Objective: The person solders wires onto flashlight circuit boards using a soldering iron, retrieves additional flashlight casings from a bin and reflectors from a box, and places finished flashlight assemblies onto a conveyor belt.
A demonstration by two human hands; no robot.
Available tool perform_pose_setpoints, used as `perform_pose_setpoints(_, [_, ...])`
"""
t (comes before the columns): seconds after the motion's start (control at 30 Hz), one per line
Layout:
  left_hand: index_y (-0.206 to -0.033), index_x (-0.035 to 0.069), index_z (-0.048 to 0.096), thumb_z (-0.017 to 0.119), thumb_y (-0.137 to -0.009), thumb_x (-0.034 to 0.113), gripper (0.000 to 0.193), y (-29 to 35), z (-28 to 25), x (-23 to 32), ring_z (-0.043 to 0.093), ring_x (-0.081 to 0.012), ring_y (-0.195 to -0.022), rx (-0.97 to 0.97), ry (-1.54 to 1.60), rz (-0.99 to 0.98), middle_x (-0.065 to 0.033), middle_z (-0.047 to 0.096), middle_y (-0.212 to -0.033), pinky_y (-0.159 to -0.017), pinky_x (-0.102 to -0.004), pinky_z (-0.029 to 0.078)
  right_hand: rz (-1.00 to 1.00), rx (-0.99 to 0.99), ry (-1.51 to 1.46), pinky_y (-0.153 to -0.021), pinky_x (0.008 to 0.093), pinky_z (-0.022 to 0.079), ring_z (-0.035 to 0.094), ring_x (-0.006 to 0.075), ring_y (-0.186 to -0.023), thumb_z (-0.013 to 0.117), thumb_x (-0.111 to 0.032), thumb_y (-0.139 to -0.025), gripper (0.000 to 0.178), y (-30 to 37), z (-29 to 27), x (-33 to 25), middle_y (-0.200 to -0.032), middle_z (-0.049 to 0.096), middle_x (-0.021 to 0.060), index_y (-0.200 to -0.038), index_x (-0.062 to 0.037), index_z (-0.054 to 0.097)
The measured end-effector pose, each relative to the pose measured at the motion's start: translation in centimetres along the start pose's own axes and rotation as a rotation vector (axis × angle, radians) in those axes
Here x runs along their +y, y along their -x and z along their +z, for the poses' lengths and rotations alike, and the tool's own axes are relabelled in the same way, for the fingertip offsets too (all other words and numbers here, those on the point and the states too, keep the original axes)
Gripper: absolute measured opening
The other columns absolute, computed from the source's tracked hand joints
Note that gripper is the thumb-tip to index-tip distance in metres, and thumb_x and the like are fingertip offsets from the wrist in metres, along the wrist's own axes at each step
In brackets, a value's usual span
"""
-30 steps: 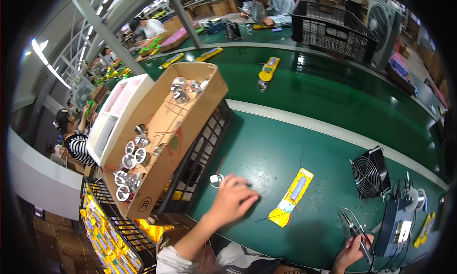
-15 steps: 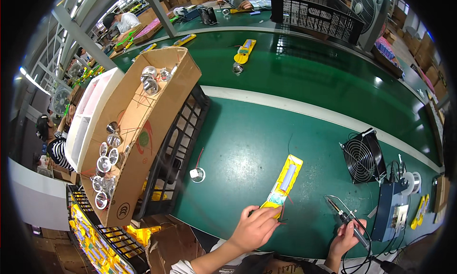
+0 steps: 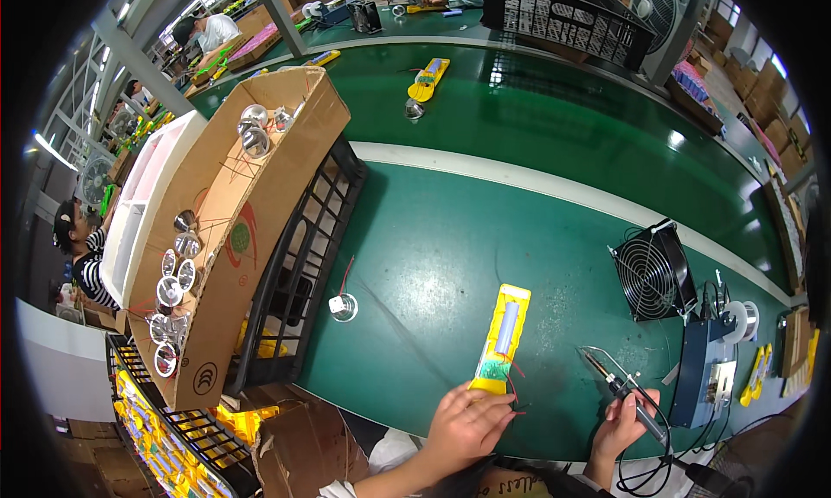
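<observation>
My left hand [image 3: 467, 422] is closed on the near end of a yellow plastic casing [image 3: 512, 294]. A blue-grey cylindrical battery [image 3: 507, 327] lies inside that casing, with a small green circuit board [image 3: 496, 366] nearer my fingers and thin red and dark wires sticking out. My right hand [image 3: 620, 424] is wrapped round the handle of a soldering iron [image 3: 639, 409], whose tip points up and left, apart from the casing. A thin bent metal tube runs along the iron. Left of the casing, a reflector cup [image 3: 344, 307] with a white square piece and a red wire rests on the green table [image 3: 415, 238].
A cardboard box [image 3: 299, 139] of several reflectors sits on a black crate [image 3: 299, 282] at left. At right stand a black fan [image 3: 653, 273], a blue soldering station [image 3: 699, 372] and a solder spool [image 3: 741, 321]. Beyond, a green conveyor [image 3: 537, 109] carries another yellow casing [image 3: 428, 80]. Co-workers sit farther off.
The yellow casing has turned more upright in my left hand and come slightly left. My right hand still holds the soldering iron. The whole view has shifted a little.
</observation>
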State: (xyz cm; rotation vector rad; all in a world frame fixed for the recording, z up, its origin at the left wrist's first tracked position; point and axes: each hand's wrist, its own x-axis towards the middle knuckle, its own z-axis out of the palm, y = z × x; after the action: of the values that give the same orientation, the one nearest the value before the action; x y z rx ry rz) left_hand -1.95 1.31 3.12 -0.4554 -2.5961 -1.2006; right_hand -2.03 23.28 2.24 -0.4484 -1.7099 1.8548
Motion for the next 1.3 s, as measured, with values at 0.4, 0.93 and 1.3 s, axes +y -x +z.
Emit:
perform_pose_setpoints(0.4, [-0.073, 0.010, 0.066, 0.074, -0.065, 0.009, 0.011, 2.4, -0.3, -0.8, 0.052, -0.0158, -0.056, 0.306, 0.176, -0.219, 0.0001, 0.060, -0.063, -0.067, -0.0308, 0.038, -0.028, -0.067, -0.013, -0.039, 0.0172, 0.029, 0.037, 0.0062, -0.045, 0.055, -0.019, -0.083, 0.023, 1.6, -2.0, -0.4, -0.068, 0.041, 0.0036, -0.088, -0.0031, 0.040])
perform_pose_setpoints(0.93, [-0.072, 0.006, 0.057, 0.067, -0.063, -0.001, 0.015, 1.7, 0.1, -1.5, 0.051, -0.0204, -0.063, 0.369, 0.251, -0.231, -0.0042, 0.058, -0.065, -0.068, -0.0317, 0.038, -0.034, -0.183, -0.002, -0.039, 0.0168, 0.028, 0.034, 0.0051, -0.044, 0.056, -0.020, -0.083, 0.025, 2.8, -0.6, -1.1, -0.065, 0.040, 0.0027, -0.085, -0.0044, 0.037])
perform_pose_setpoints(1.3, [-0.073, 0.008, 0.067, 0.069, -0.063, 0.004, 0.011, 2.2, -0.2, -1.2, 0.054, -0.0183, -0.065, 0.294, 0.199, -0.260, -0.0010, 0.057, -0.065, -0.085, -0.0431, 0.038, -0.059, -0.236, -0.041, -0.040, 0.0159, 0.031, 0.039, 0.0052, -0.046, 0.059, -0.019, -0.081, 0.028, 4.0, -0.7, -1.9, -0.065, 0.040, 0.0034, -0.086, -0.0031, 0.036])
